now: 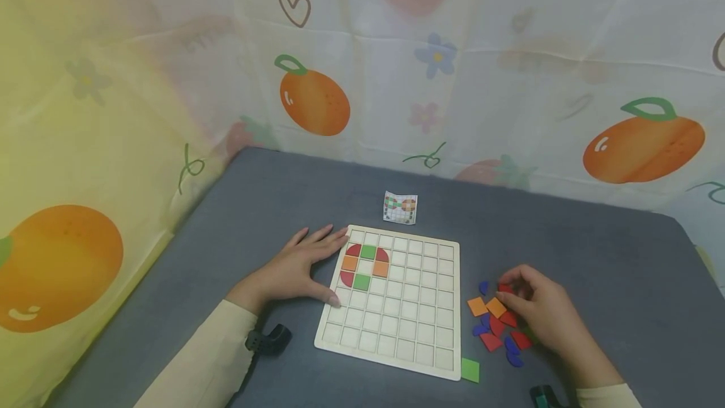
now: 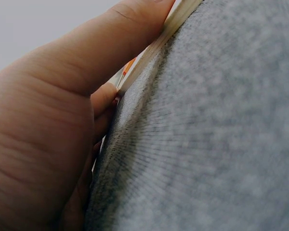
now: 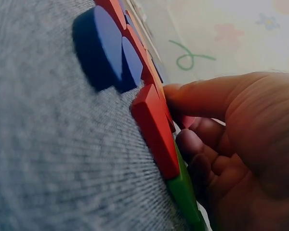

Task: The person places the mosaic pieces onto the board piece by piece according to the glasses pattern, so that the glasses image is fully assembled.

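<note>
A pale wooden grid board (image 1: 391, 326) lies on the grey table. Red rounded pieces (image 1: 382, 255), orange squares (image 1: 349, 263) and green squares (image 1: 361, 281) form a ring in its upper left cells. My left hand (image 1: 291, 272) is spread along the board's left edge, thumb and fingertips touching the rim. To the right of the board, my right hand (image 1: 540, 307) pinches a red piece (image 3: 186, 121) between thumb and fingers above a loose pile. Blue rounded pieces (image 1: 511, 346), red pieces (image 1: 490, 341) and orange squares (image 1: 477, 306) make up this pile. The hand partly hides a green piece (image 3: 185, 195).
A small pattern card (image 1: 399, 208) lies behind the board. One green square (image 1: 470, 370) sits against the board's lower right corner. Dark wrist straps (image 1: 269, 340) are near both sleeves. A fruit-printed cloth (image 1: 385, 80) hangs behind the table.
</note>
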The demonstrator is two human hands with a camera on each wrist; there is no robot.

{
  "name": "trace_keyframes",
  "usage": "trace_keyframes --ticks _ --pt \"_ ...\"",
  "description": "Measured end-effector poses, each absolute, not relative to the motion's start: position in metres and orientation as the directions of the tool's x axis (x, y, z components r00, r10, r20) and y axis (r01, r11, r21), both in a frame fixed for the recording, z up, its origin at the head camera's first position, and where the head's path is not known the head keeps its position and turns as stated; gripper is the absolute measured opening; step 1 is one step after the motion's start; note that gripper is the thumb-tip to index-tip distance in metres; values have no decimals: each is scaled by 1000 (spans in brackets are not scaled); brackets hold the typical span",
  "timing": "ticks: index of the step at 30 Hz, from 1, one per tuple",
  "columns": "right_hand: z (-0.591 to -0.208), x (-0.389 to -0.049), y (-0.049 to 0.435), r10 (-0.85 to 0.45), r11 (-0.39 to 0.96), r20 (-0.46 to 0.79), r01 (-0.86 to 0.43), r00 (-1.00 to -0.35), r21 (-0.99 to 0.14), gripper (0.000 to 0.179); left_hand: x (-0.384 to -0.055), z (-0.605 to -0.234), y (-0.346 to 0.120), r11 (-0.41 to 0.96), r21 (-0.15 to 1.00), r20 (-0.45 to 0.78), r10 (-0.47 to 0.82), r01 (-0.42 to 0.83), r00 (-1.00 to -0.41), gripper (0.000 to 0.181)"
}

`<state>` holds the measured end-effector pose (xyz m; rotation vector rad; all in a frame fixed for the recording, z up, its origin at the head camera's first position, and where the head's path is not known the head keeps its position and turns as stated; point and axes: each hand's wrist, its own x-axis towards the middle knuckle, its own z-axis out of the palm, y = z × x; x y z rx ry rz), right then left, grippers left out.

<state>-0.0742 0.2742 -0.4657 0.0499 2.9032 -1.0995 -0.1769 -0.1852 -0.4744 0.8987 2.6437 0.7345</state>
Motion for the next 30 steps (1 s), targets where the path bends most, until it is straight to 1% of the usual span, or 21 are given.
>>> trace_keyframes --ticks 4,10,13,18,23,30 --pt "-466 -74 274 33 715 -30 45 -999 -698 18 -177 -475 -186 678 544 -71 625 495 -777 131" --pt "-463 -74 269 49 632 2 30 -999 -774 21 -178 -475 -186 676 543 -71 628 498 -775 132" --pt "-461 -74 265 46 560 -2 27 -999 -828 20 -178 -475 -187 680 537 -74 627 500 -775 132" --pt "-456 -73 254 40 415 -47 59 -998 -908 18 -178 -475 -186 677 537 -68 630 504 -774 131" --pt "-449 -73 241 17 336 -70 71 -997 -939 20 -179 -477 -186 671 543 -62 633 506 -772 131" --pt "-442 -78 216 -36 215 -64 55 -997 -975 23 -179 -477 -186 674 542 -66 629 502 -774 131"
